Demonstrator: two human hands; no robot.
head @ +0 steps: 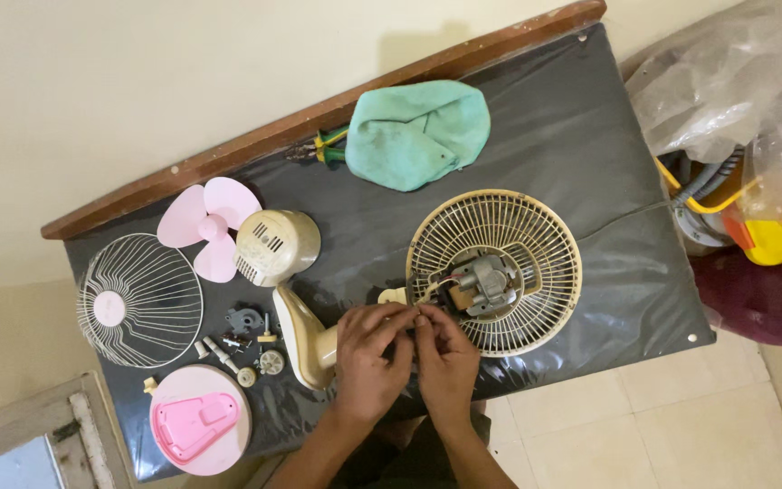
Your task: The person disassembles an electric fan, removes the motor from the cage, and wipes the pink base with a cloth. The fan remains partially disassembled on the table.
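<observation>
My left hand [368, 358] and my right hand [445, 358] meet fingertip to fingertip at the near edge of a cream rear fan guard [536, 231], which carries a grey motor [486, 282] with thin wires. Both hands pinch something small at the wires; what it is stays hidden by the fingers. Under my left hand lies the cream fan stand neck [305, 340]. A cream motor cover [275, 246] sits to the left.
A dark-covered table [590, 118] holds a pink fan blade [207, 222], a white wire front guard [138, 299], a pink round base [199, 421], several small screws and parts [246, 340], a green cloth [418, 134] and pliers [323, 147]. Plastic-wrapped clutter [744, 100] stands at the right.
</observation>
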